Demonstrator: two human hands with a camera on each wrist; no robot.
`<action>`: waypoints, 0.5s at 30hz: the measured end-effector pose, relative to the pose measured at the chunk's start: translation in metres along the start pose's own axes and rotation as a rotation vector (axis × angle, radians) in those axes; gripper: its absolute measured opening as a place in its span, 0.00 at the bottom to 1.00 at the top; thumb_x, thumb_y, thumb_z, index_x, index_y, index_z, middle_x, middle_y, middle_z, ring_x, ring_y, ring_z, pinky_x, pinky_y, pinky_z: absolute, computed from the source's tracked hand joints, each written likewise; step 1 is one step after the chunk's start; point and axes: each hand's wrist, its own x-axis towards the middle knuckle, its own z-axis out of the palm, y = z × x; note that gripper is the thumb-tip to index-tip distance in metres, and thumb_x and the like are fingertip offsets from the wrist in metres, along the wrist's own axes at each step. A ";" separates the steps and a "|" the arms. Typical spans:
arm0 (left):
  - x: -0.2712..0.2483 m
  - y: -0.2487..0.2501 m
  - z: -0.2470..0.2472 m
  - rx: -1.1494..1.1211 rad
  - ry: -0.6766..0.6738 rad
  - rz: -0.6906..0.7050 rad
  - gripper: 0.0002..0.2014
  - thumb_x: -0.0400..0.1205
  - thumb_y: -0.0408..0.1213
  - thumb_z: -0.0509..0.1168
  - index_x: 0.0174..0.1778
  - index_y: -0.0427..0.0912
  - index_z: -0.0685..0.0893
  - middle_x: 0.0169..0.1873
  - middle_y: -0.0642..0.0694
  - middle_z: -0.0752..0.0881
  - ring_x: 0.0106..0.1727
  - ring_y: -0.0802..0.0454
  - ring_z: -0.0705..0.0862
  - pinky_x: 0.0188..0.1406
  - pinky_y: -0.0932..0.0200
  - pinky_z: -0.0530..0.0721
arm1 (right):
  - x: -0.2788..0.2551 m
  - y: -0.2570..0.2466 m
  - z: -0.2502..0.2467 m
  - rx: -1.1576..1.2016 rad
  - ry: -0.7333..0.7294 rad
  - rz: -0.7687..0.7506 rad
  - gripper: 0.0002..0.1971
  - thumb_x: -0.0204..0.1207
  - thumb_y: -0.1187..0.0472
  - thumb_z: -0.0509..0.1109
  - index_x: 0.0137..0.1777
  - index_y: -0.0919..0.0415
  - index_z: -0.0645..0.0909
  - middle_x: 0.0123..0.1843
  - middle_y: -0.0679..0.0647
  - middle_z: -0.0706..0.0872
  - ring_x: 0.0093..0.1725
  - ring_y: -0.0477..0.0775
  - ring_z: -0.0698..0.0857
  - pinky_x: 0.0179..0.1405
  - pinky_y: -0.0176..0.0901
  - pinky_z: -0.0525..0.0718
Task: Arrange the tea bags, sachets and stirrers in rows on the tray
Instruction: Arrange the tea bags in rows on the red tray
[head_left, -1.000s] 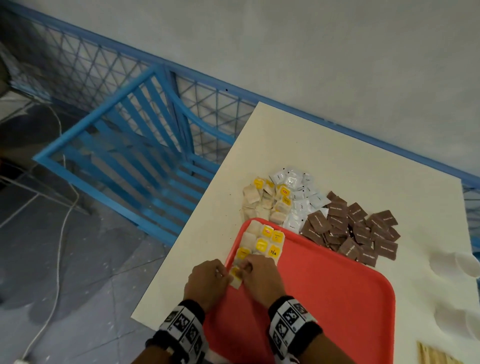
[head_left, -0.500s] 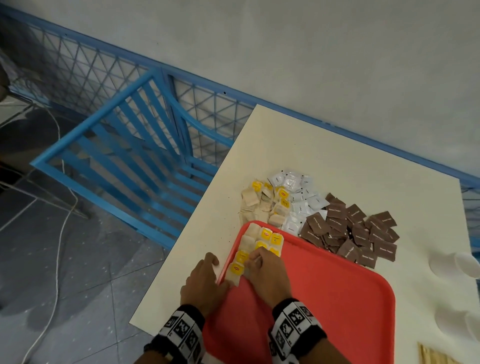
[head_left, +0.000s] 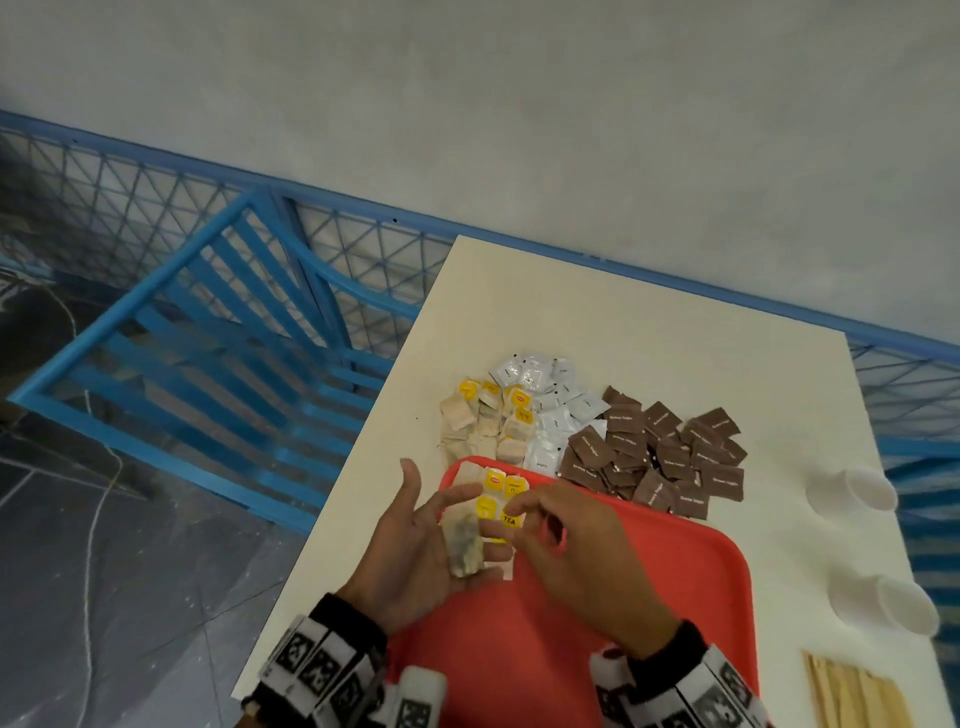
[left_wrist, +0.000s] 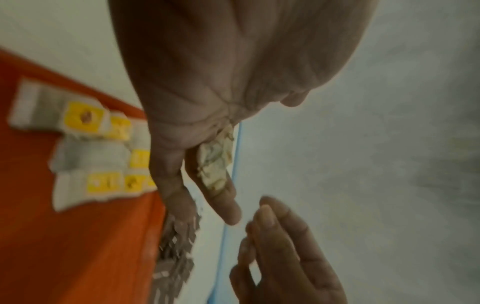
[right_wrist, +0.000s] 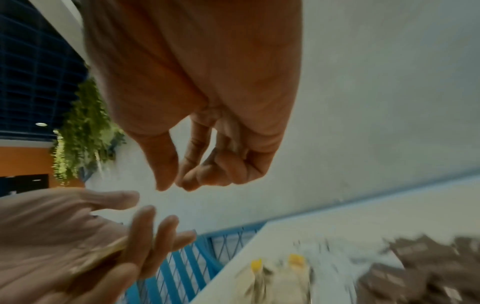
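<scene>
Left hand (head_left: 415, 540) lies palm-up, fingers relaxed, a tea bag (head_left: 464, 543) resting loose on it over the tray (head_left: 649, 597) edge. Right hand (head_left: 566, 545) approx. empty, fingers part-curled; view blurred. Risk: bag slips off palm during transfer, or fingers knock the tea-bag row (head_left: 501, 493) out of line.

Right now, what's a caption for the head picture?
Left hand cradles a tea bag over the red tray.

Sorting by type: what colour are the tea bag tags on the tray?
Yellow tags on the red tray; clearest in the head view.
</scene>
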 end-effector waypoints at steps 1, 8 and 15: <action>0.002 -0.001 0.007 0.004 -0.006 -0.009 0.45 0.76 0.76 0.48 0.71 0.39 0.78 0.55 0.29 0.85 0.50 0.34 0.87 0.55 0.39 0.82 | -0.005 -0.004 -0.005 -0.080 -0.053 -0.073 0.07 0.74 0.52 0.73 0.51 0.47 0.84 0.43 0.36 0.79 0.44 0.39 0.78 0.45 0.30 0.76; 0.011 -0.015 0.034 -0.014 -0.117 -0.088 0.52 0.75 0.74 0.57 0.77 0.27 0.70 0.56 0.30 0.81 0.48 0.40 0.81 0.51 0.45 0.80 | -0.027 0.003 -0.019 -0.375 -0.110 -0.215 0.09 0.77 0.52 0.68 0.55 0.41 0.82 0.57 0.45 0.79 0.52 0.52 0.77 0.46 0.51 0.82; 0.012 -0.024 0.050 0.557 0.065 0.156 0.35 0.76 0.73 0.59 0.65 0.47 0.84 0.54 0.46 0.89 0.54 0.49 0.87 0.59 0.47 0.79 | -0.028 -0.003 -0.054 0.083 0.051 -0.013 0.04 0.77 0.57 0.75 0.46 0.47 0.90 0.36 0.39 0.85 0.35 0.35 0.77 0.38 0.24 0.70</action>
